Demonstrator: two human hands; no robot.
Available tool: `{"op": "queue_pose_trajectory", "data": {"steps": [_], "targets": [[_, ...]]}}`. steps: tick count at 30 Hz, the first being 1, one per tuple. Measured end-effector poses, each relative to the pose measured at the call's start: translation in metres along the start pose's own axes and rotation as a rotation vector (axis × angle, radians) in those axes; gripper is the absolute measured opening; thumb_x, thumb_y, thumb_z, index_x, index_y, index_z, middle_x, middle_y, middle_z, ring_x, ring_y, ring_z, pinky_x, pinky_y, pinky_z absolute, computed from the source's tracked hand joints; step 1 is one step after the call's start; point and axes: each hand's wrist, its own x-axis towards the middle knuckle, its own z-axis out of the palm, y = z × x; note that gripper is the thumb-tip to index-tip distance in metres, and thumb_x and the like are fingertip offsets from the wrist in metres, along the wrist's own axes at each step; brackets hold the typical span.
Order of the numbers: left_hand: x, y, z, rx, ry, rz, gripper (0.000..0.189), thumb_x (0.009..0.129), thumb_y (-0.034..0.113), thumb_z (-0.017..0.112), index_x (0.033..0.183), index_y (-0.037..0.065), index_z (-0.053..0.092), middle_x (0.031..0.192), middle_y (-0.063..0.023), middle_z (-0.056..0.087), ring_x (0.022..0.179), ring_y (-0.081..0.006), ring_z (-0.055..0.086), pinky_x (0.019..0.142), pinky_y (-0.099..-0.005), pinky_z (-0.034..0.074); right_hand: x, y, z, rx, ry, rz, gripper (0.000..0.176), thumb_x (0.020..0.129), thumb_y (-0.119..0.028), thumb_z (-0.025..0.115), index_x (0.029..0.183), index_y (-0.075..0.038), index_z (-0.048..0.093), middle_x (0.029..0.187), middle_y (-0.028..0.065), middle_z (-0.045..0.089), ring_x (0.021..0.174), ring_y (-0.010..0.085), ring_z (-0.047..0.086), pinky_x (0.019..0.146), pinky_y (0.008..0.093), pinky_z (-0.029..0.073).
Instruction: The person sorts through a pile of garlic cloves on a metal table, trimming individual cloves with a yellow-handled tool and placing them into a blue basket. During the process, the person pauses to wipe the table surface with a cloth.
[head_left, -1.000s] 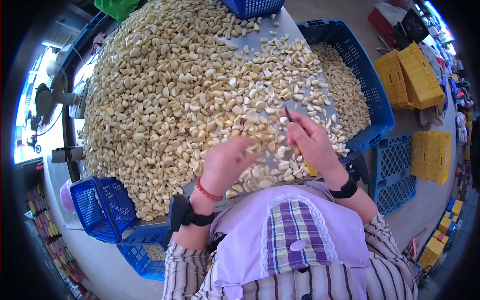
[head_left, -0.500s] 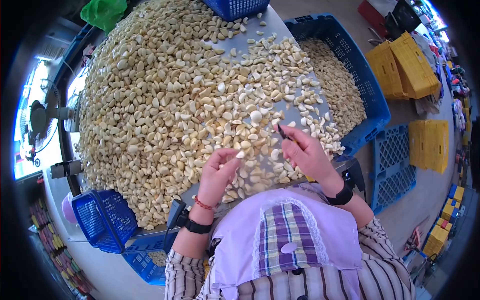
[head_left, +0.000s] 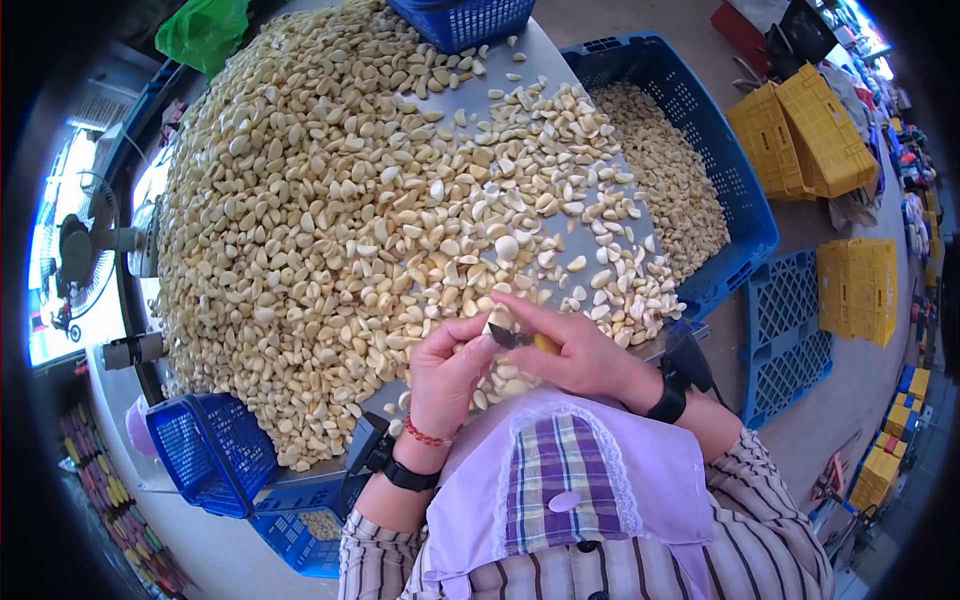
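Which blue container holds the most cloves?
The large blue crate at the right edge of the table, well filled; the blue basket at lower left looks empty.

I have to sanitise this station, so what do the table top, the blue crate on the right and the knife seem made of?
Table top: looks like sheet metal, probably stainless steel; flat grey with a soft sheen.
Blue crate: moulded plastic, matte, with latticed walls.
Knife: small dark blade, likely metal; yellow handle looks plastic, mostly hidden in the right hand.
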Motion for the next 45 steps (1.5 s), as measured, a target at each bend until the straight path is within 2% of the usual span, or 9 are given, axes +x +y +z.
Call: {"op": "queue_pose_trajectory", "data": {"steps": [2,14,24,30,33,34,38,40,45], "targets": [[0.001,0.006,0.005,0.293,0.043,0.049,0.017,0.085,0.005,0.064,0.101,0.002,0.061,0.082,-0.0037,0.063,0.056,-0.0057,0.051,0.046,-0.0179,0.036,0.001,0.009,0.001,0.225,0.003,0.0,0.057,0.091,-0.024,0.058,0.142,-0.009,0.036,0.093,0.0012,0.064,0.074,0.0087,0.053,0.067,0.0249,0.044],[0.007,0.001,0.01,0.13,0.046,0.11,0.01,0.083,0.002,0.066,0.09,0.003,0.06,0.076,0.0008,0.06,0.06,-0.0019,0.05,0.052,-0.0169,0.04,0.003,0.012,-0.009,0.638,-0.091,0.274,0.051,0.093,-0.022,0.055,0.141,-0.014,0.039,0.071,-0.0057,0.048,0.054,0.0017,0.04,0.048,0.0181,0.035],[0.006,0.004,0.008,0.587,0.044,0.428,0.01,0.076,-0.002,0.073,0.08,0.0,0.064,0.071,-0.0009,0.062,0.059,-0.0014,0.051,0.054,-0.0157,0.04,0.004,-0.002,-0.012,0.373,-0.082,0.144,0.055,0.092,-0.024,0.055,0.143,-0.015,0.035,0.071,-0.0047,0.05,0.058,0.0021,0.043,0.051,0.0181,0.037],[0.023,-0.013,-0.01,-0.676,-0.426,0.044,0.013,0.087,0.012,0.056,0.099,0.009,0.053,0.083,-0.014,0.064,0.054,-0.0128,0.053,0.045,-0.0209,0.042,0.006,0.008,-0.013,0.435,-0.029,0.222,0.053,0.093,-0.026,0.055,0.142,-0.016,0.037,0.069,-0.0036,0.05,0.054,0.0021,0.042,0.05,0.0175,0.037],[0.028,-0.001,-0.009,-0.709,-0.551,0.027,0.022,0.088,0.013,0.054,0.109,0.009,0.05,0.083,-0.015,0.063,0.054,-0.013,0.051,0.044,-0.0207,0.042,0.0,0.022,-0.034,0.695,0.166,0.24,0.047,0.095,-0.029,0.051,0.139,-0.013,0.042,0.068,-0.002,0.05,0.05,0.0032,0.042,0.046,0.0177,0.037],[0.026,0.005,-0.004,-0.496,-0.423,0.058,0.033,0.089,0.013,0.051,0.121,0.01,0.044,0.082,-0.0153,0.062,0.056,-0.014,0.054,0.045,-0.0205,0.042,-0.003,0.026,-0.047,0.768,0.245,0.239,0.045,0.096,-0.031,0.048,0.136,-0.011,0.044,0.068,-0.0016,0.05,0.048,0.0039,0.042,0.044,0.018,0.037],[0.048,-0.016,0.003,0.564,-0.24,-0.024,0.023,0.083,0.023,0.064,0.102,0.01,0.061,0.082,-0.0102,0.064,0.057,-0.0189,0.055,0.049,-0.0283,0.045,-0.019,0.032,-0.083,0.858,0.497,0.243,0.045,0.098,-0.035,0.044,0.132,-0.006,0.047,0.067,-0.0011,0.049,0.047,0.0051,0.043,0.042,0.0185,0.037],[0.06,-0.047,0.01,1.444,-0.423,0.578,0.02,0.079,0.024,0.068,0.089,0.007,0.064,0.078,-0.0089,0.062,0.061,-0.024,0.058,0.054,-0.0335,0.047,-0.025,0.038,-0.09,0.819,0.516,0.227,0.045,0.097,-0.035,0.045,0.131,-0.006,0.048,0.067,-0.0009,0.049,0.047,0.005,0.043,0.041,0.0188,0.037],[0.068,-0.066,0.0,1.64,-0.483,0.453,0.025,0.081,0.023,0.068,0.099,0.006,0.066,0.072,-0.0048,0.06,0.065,-0.0227,0.06,0.059,-0.032,0.049,-0.034,0.03,-0.08,0.651,0.571,0.224,0.045,0.097,-0.036,0.047,0.128,-0.004,0.05,0.068,-0.0014,0.048,0.05,0.0039,0.042,0.044,0.0177,0.036]]}}
